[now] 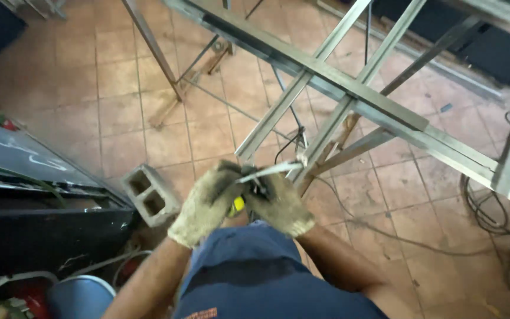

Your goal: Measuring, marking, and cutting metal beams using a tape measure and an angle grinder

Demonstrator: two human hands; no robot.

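My left hand (205,204) and my right hand (281,204) wear dirty work gloves and meet at the near end of a steel frame (326,77) made of grey angle bars. Both hands close around a small tool with a yellow part (238,205) and a thin metal piece (270,171) that sticks out toward the frame's two slanted bars (278,112). A dark cable (287,145) runs up from the tool. Exactly which hand carries the tool is hard to tell.
A grey hollow concrete block (149,194) lies on the tiled floor left of my hands. A dark metal panel (30,195) fills the left side. Cables (491,207) coil on the floor at right. A blue round object (81,295) sits at bottom left.
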